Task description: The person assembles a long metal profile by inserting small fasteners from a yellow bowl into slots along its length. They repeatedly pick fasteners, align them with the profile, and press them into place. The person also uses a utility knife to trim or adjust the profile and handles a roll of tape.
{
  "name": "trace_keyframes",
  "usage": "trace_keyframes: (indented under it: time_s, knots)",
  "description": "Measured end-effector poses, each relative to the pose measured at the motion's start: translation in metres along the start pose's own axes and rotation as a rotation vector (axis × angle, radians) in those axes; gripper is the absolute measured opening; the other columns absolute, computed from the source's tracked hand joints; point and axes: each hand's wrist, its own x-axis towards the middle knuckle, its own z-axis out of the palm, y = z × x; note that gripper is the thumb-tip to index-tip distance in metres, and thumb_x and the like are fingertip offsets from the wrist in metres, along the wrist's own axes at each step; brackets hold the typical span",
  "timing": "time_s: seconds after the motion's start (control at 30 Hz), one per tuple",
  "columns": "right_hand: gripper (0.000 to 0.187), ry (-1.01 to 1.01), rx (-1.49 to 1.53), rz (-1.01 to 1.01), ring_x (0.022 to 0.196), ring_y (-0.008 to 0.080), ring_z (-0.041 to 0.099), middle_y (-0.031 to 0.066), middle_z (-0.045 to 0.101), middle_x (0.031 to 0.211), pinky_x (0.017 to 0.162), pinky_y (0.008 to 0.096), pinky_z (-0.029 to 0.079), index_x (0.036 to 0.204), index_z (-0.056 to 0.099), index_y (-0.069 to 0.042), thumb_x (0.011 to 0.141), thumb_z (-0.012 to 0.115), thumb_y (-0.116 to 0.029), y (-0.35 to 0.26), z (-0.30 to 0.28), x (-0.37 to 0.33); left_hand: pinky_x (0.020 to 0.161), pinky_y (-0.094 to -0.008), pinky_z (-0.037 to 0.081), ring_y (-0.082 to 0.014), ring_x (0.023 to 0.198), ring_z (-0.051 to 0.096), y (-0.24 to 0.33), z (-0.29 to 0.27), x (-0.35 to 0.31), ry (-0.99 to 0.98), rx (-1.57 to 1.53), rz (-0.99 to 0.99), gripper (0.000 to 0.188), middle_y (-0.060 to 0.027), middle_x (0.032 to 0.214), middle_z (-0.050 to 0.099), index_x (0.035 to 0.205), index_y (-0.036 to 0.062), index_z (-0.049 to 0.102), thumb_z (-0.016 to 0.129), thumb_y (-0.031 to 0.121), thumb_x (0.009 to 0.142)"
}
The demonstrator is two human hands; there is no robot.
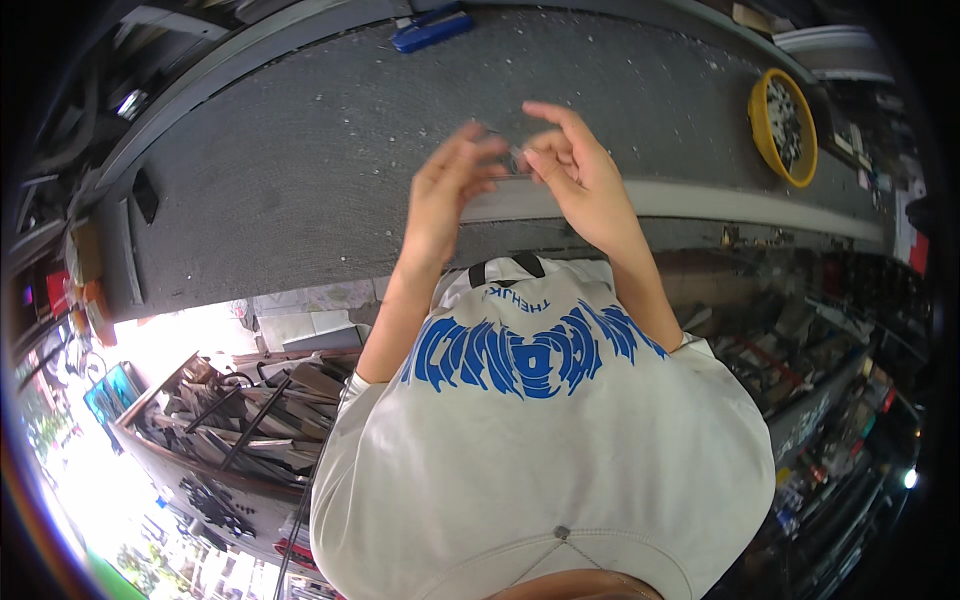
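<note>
Both hands are raised over the grey worktop [300,150]. My right hand [585,180] has its thumb pressed toward the curled fingers, with the index finger stretched out above. At those fingertips is a small pale piece [517,157], too blurred to name. Just left of it is my left hand [450,185], its fingers bent and smeared by motion, so whether they grip anything does not show. A long light-grey bar [690,205] runs beneath the hands, along the near side of the worktop.
A yellow bowl [757,130] of small dark and light pieces stands at the far right. At the back lies a blue tool [432,28]. A dark flat object [145,195] and a thin strip [131,250] lie at left. A bin of scrap strips [250,410] stands lower left.
</note>
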Motion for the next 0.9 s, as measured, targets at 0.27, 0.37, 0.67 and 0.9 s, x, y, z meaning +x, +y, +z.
trace_keyframes:
  time_s: [0.27, 0.37, 0.67, 0.9]
  knots:
    - [0.031, -0.069, -0.637, 0.287, 0.106, 0.0302, 0.062, 0.0136, 0.062, 0.122, 0.084, 0.0381, 0.049, 0.112, 0.065, -0.005, 0.084, 0.075, -0.011, 0.068, -0.04, -0.069, 0.1, -0.0376, 0.046, -0.0232, 0.116, 0.059, -0.034, -0.015, -0.007, 0.255, 0.581, 0.321, 0.05, -0.012, 0.136, 0.057, 0.143, 0.0052, 0.05, 0.065, 0.015, 0.097]
    - [0.022, 0.085, -0.747, 0.131, 0.099, 0.0368, 0.057, 0.0126, 0.062, 0.098, 0.084, 0.044, 0.047, 0.091, 0.064, -0.003, 0.077, 0.079, -0.012, 0.096, -0.03, -0.097, 0.1, -0.0384, 0.046, -0.0265, 0.117, 0.061, -0.048, 0.005, -0.022, -0.08, 0.787, 0.426, 0.035, -0.0115, 0.129, 0.064, 0.126, 0.0063, 0.065, 0.067, 0.01, 0.092]
    - [0.004, -0.137, -0.066, 0.03, 0.069, 0.025, 0.059, 0.0088, 0.064, 0.081, 0.066, 0.0331, 0.047, 0.086, 0.063, 0.0, 0.082, 0.065, -0.003, 0.028, -0.094, -0.169, 0.104, -0.0439, 0.041, -0.0269, 0.122, 0.058, -0.081, 0.061, -0.06, -0.487, 1.151, 0.816, 0.016, -0.0052, 0.12, 0.067, 0.098, 0.012, 0.074, 0.073, 0.021, 0.085]
    - [0.006, -0.331, 0.366, -0.735, 0.043, 0.019, 0.054, 0.0074, 0.059, 0.053, 0.047, 0.03, 0.037, 0.059, 0.06, -0.004, 0.065, 0.061, -0.006, -0.018, -0.172, -0.226, 0.1, -0.0434, 0.043, -0.0279, 0.117, 0.06, -0.077, 0.026, -0.059, -0.224, 1.384, 0.858, 0.013, -0.0021, 0.117, 0.068, 0.098, 0.0152, 0.075, 0.071, 0.02, 0.086]
